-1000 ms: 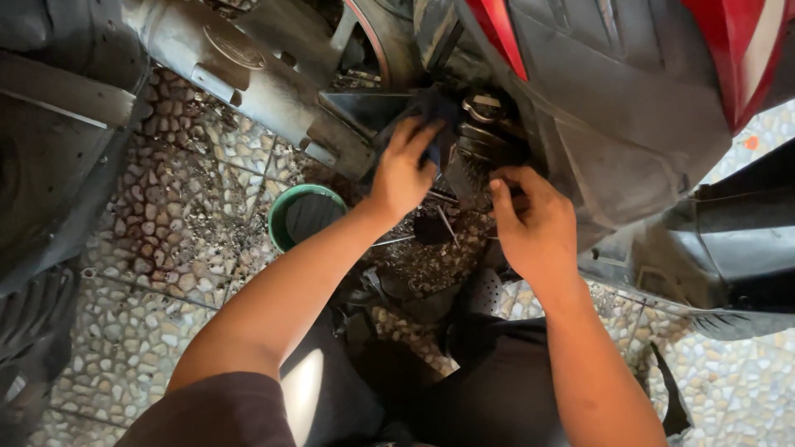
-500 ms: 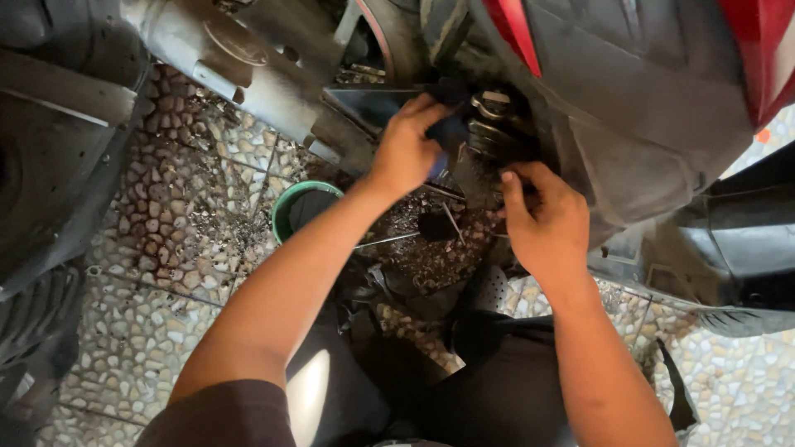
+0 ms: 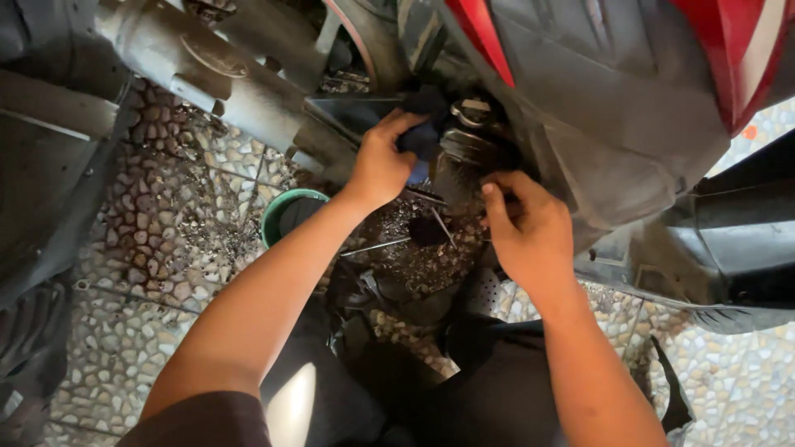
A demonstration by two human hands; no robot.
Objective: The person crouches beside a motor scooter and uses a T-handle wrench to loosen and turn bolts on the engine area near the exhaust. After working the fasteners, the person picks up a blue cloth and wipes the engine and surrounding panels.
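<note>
While the left hand (image 3: 381, 165) presses a dark cloth (image 3: 421, 139) against the scooter's shock spring (image 3: 464, 153), the right hand (image 3: 530, 232), fingers curled at the spring's base, should steady it; firm, short wipes seem best.

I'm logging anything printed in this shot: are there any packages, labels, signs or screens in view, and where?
None can be seen. Around the left hand and right hand are only dark scooter parts, red bodywork, a green-rimmed bowl and the pebble floor.
</note>
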